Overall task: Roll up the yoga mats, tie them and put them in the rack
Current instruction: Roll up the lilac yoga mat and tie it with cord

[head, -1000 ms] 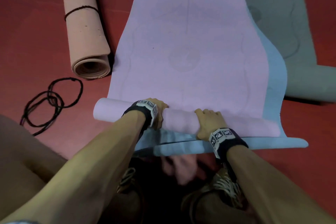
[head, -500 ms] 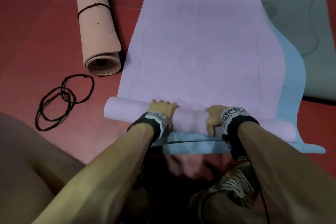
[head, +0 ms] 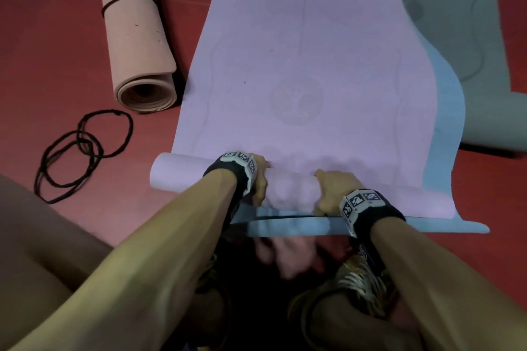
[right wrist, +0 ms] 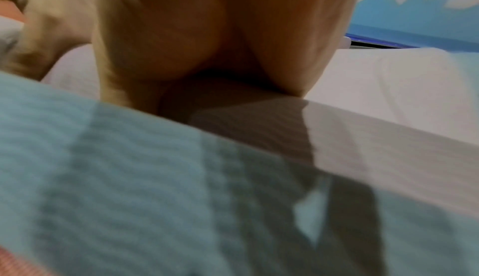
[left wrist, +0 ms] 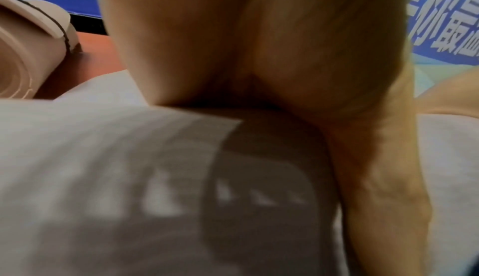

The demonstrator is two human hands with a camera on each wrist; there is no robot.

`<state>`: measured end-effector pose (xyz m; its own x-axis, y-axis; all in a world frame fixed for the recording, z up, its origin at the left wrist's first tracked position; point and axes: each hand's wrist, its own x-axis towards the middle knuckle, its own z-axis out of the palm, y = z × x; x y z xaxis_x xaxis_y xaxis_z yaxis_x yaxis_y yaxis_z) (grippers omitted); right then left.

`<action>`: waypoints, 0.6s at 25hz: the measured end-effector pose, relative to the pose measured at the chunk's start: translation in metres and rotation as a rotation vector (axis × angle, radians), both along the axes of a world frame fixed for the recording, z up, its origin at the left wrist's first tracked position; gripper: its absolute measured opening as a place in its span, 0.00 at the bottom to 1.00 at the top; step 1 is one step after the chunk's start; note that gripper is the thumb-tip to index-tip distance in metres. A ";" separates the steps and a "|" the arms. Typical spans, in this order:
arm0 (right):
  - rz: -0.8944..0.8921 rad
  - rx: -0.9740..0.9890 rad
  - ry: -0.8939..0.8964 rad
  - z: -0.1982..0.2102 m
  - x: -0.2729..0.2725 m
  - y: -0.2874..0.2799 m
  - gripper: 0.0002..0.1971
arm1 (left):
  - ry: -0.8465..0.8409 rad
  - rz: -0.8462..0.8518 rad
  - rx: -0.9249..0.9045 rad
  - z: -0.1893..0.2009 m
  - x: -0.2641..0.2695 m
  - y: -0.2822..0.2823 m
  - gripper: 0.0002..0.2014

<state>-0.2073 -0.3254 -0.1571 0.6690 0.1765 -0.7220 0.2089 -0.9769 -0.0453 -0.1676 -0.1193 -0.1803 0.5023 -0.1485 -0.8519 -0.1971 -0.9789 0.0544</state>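
Observation:
A lilac yoga mat point(head: 308, 65) lies spread on the red floor, its near end wound into a roll point(head: 291, 188). My left hand point(head: 258, 177) and right hand point(head: 330, 191) grip the middle of that roll, fingers curled over its top and thumbs on the near side. The left wrist view shows the palm pressed on the lilac roll point(left wrist: 103, 157). Under it lies a flat blue mat point(head: 445, 111), seen close in the right wrist view as blue mat point(right wrist: 103, 167) with the roll point(right wrist: 388, 96) above it. Fingertips are hidden behind the roll.
A peach mat point(head: 137, 37), rolled and tied with a black cord, lies to the left. Loose black cord loops point(head: 85, 148) sit on the floor near it. A grey-green mat point(head: 456, 23) lies spread on the right. My shoes point(head: 356, 279) are just behind the blue mat's edge.
The roll has been turned a little further away from me along the lilac mat. Both hands have shifted their hold on it, the right wrist swinging over and back.

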 end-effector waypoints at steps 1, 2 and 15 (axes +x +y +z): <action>-0.020 -0.008 0.039 0.000 0.003 0.000 0.50 | 0.007 0.017 -0.054 0.001 -0.003 0.000 0.21; -0.028 -0.018 0.065 0.000 0.006 0.001 0.52 | -0.001 0.012 -0.072 0.004 -0.007 -0.001 0.24; -0.116 0.066 0.169 -0.005 0.024 -0.001 0.52 | -0.297 -0.106 -0.027 0.007 -0.028 -0.002 0.43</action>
